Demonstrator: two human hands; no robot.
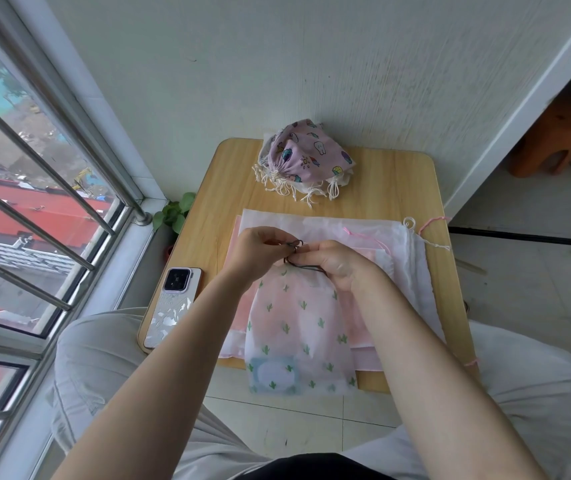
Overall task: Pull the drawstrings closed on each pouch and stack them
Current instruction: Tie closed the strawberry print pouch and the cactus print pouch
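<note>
Pinching the dark drawstring [297, 252], both hands [259, 251] [341, 268] cinch the frosted, green-cactus-printed pouch [297, 327].

Two hands, left [259, 251] and right [341, 266], over one counter [228, 188]. One cactus pouch [297, 327] in front, one cartoon pouch [306, 150] topping the far pile, one phone [171, 306], one plant [175, 211]. The flat pouches underneath overlap too much to count.

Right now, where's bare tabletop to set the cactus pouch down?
Bare table left of the closed pouch pile, behind the flat pouches; also right of the pile. Near half is crowded: flat pouches, phone, both hands on the cactus pouch.
</note>
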